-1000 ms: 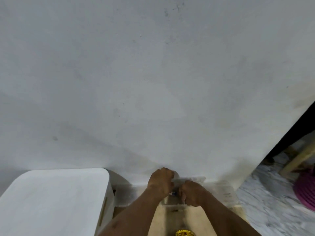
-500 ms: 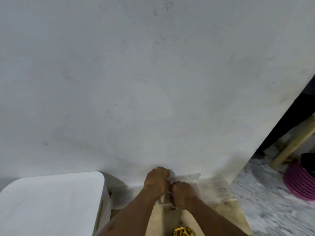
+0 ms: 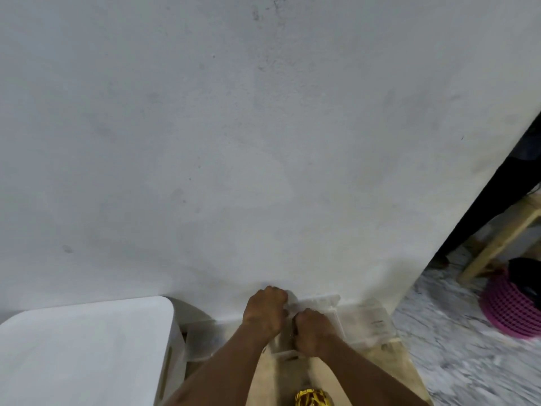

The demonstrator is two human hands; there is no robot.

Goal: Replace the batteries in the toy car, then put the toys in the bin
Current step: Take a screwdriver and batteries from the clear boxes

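Note:
Both my hands are low in the view, close together over a small clear plastic box [image 3: 319, 303] on a wooden table [image 3: 392, 367] against the wall. My left hand [image 3: 265, 312] curls its fingers over the box's far left edge. My right hand [image 3: 313, 329] is a closed fist on the near part of the box; what it grips is hidden. A yellow patterned toy [image 3: 313, 398] shows at the bottom edge, between my forearms. No battery can be seen.
A second clear plastic container [image 3: 371, 323] sits to the right of the box. A white bin [image 3: 85, 347] stands at the left beside the table. On the marble floor at the right are a pink basket [image 3: 509, 312] and a wooden leg [image 3: 497, 244].
My hands have drawn closer together over the clear box. A small bluish thing seen between them a second ago is now hidden. The camera has turned a little to the right.

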